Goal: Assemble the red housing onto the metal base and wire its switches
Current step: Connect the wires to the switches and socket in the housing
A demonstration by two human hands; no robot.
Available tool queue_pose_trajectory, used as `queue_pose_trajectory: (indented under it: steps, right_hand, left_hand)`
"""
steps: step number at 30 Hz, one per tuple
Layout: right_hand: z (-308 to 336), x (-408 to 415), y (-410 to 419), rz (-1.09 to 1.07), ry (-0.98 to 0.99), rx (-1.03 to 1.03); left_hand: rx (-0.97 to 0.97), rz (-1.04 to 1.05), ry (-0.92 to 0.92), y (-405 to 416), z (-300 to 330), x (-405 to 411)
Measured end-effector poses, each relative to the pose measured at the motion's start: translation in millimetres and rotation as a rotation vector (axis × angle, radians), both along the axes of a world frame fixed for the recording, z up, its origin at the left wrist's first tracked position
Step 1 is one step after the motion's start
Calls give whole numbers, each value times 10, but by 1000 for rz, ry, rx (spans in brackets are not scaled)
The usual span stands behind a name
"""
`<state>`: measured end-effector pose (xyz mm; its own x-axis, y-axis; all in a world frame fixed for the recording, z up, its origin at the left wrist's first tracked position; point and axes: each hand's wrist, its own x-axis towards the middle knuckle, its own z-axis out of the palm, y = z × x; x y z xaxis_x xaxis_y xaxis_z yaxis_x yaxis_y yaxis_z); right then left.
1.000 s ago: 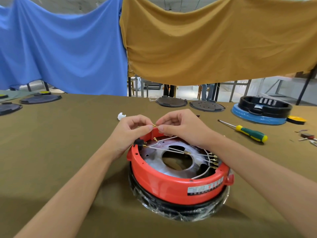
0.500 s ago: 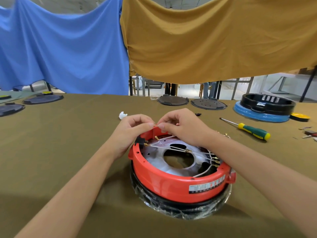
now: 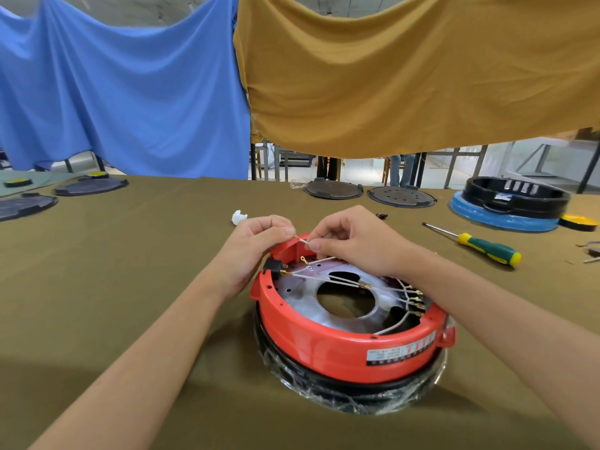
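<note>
The red housing [image 3: 331, 349] sits on the metal base [image 3: 303, 295], upside down on a plastic-wrapped black part, in the middle of the table. White wires [image 3: 324, 279] with brass terminals cross the base toward a black switch [image 3: 272, 266] in the housing's far-left wall. Over the far rim, my left hand [image 3: 256, 241] and my right hand [image 3: 354, 241] pinch the two ends of one short white wire with a brass terminal [image 3: 300, 239].
A green-and-yellow screwdriver [image 3: 480, 246] lies to the right. Behind it stands a black housing on a blue base [image 3: 506, 206] with a yellow cap beside it. Two dark round plates [image 3: 367, 193] lie at the back, more at far left. A white scrap [image 3: 239, 216] lies near my left hand.
Both hands stay at the housing's far rim. The brass terminal and a short stretch of white wire now show between my fingertips, where half a second ago the fingers covered them.
</note>
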<state>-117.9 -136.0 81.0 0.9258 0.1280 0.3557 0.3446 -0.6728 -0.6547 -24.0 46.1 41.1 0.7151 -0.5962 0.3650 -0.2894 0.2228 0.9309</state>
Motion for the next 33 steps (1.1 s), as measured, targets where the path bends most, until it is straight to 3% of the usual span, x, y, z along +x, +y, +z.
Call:
queue_pose_trajectory:
  steps: [9, 19, 27, 33]
  right_hand:
    - [-23, 16, -33, -55, -56, 129]
    - [4, 38, -37, -95, -59, -52]
    - [-18, 8, -55, -91, -76, 30]
    - [1, 21, -71, -152, -96, -18]
  left_hand:
    - [-24, 13, 61, 1, 2, -3]
    - [-2, 33, -5, 2, 2, -1]
    - [-18, 35, 12, 12, 11, -3]
    - [-58, 83, 17, 7, 19, -5]
